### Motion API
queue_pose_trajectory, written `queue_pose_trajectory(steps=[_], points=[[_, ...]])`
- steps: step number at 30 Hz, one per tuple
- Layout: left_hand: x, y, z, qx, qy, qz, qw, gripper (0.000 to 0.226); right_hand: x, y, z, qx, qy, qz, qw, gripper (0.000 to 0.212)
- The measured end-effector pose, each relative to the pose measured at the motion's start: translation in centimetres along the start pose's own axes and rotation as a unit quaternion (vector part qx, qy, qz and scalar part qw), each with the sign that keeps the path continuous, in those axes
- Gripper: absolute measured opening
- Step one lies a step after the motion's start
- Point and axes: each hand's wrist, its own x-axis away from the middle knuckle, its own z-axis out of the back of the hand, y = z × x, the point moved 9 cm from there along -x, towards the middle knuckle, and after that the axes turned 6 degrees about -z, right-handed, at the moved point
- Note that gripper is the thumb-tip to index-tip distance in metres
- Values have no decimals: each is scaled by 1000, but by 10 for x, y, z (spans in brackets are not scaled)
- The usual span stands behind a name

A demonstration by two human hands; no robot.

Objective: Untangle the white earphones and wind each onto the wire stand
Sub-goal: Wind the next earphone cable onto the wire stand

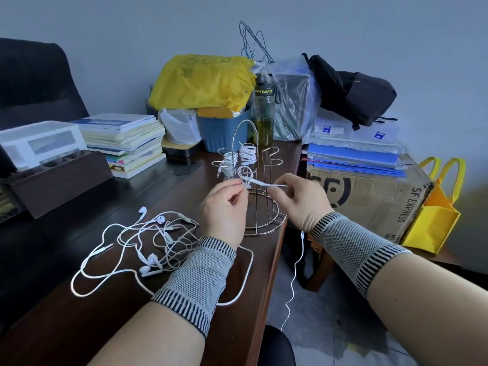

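Bottle [263, 112] reads "UP-TEMPO"; box [369, 196] "SF EXPRESS"; both hands pinch earphone cord [260, 183].

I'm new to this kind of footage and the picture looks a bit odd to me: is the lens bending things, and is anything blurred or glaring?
Head view: the wide lens bows the edges, so the forearms look oversized; light is dim, bluish and soft, with faint shadows; the white cable pinched between the left hand and right hand is slightly smeared; no strong glare, only thin glints on the wire stand.
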Motion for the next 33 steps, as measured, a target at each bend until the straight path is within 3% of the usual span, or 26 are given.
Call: queue_pose_trajectory(steps=[8, 12, 21, 27, 33], points=[[5, -22, -6, 67, -31, 134, 988, 17, 21, 5, 4, -16, 5, 20, 1000, 45], [8, -27, -11, 107, -39, 197, 974, 15, 21, 16, 8, -22, 20, 11, 999, 43], [9, -19, -25, 174, -22, 262, 949, 12, 16, 25, -9, -7, -61, -71, 996, 40], [12, -24, -26, 207, 17, 285, 936, 7, 10, 30, 1, -12, -6, -99, 995, 27], [9, -31, -21, 222, 46, 278, 933, 11, 7, 25, -6, -22, -5, -103, 994, 21]])
